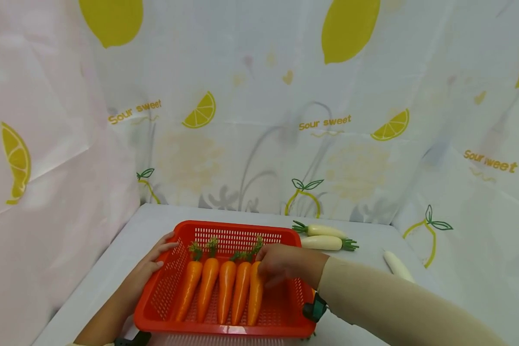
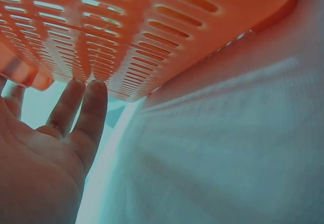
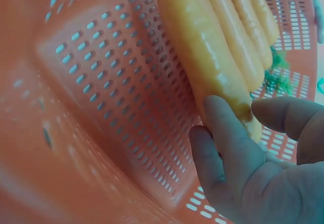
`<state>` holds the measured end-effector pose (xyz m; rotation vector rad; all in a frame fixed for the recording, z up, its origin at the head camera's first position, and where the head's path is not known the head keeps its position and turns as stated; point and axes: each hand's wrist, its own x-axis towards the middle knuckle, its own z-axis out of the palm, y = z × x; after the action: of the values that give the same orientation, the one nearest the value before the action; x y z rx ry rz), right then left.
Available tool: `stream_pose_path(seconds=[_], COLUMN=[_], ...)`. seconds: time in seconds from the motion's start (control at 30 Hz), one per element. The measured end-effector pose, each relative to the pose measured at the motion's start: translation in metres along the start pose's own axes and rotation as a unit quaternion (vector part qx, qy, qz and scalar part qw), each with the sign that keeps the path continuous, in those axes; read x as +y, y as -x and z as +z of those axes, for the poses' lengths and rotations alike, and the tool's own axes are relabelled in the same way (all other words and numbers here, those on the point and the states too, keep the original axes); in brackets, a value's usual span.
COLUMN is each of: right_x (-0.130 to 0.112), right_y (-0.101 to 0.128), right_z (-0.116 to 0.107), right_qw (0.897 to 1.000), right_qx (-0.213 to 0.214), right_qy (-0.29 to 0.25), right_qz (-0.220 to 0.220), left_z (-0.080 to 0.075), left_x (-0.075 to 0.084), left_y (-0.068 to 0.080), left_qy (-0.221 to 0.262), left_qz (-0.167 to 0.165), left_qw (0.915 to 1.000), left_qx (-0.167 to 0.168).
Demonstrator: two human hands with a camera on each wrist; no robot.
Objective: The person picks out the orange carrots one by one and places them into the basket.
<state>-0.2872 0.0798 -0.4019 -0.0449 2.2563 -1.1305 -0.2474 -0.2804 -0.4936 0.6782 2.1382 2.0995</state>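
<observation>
A red perforated plastic basket (image 1: 225,329) holds several orange carrots (image 1: 227,286) with green leafy tops, laid side by side. My left hand (image 1: 144,269) holds the basket's left rim; in the left wrist view two fingers (image 2: 92,107) touch the slotted outer wall. Inside the basket, my right hand (image 1: 281,262) is at the upper end of the rightmost carrot (image 1: 255,293). Seen from the right wrist, the thumb and fingers of that hand (image 3: 263,168) pinch this carrot (image 3: 202,46) near its leafy end, from both sides.
Two white radishes (image 1: 324,242) with green tops lie on the white table (image 1: 363,269) behind the basket's right corner. Another white radish (image 1: 395,264) lies farther right, partly hidden by the right sleeve. Lemon-printed sheets (image 1: 259,120) enclose the table's back and sides.
</observation>
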Motion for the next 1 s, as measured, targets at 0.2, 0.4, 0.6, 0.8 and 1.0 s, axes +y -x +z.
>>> stream_pose_path(seconds=[0.2,0.4,0.6,0.8,1.0], right_x=[0.0007,-0.0008,-0.0008,-0.0017,-0.0032], right_y=[-0.0017,-0.0019,-0.0038,-0.0056,-0.0044], right_z=[0.0021,0.0001,-0.0004,-0.0022,-0.0045], right_qw=[1.0,1.0,1.0,0.998,0.998], right_qx=[0.005,0.002,-0.017,-0.033,-0.042], right_qy=[0.005,0.01,0.012,0.009,0.021], right_qz=[0.003,0.015,0.024,0.043,0.046], left_z=[-0.0003,-0.0012,-0.0014,-0.0017,-0.0024], left_x=[-0.0003,0.0005,-0.0006,-0.0035,-0.0037], left_y=[0.0002,-0.0002,-0.0002,-0.0014,-0.0002], left_qy=[0.001,-0.002,0.012,0.024,0.021], left_qz=[-0.007,-0.011,-0.008,-0.001,-0.005], left_qw=[1.0,0.9999,0.9999,0.9995,0.9997], left_qx=[-0.001,0.0,-0.008,-0.019,-0.015])
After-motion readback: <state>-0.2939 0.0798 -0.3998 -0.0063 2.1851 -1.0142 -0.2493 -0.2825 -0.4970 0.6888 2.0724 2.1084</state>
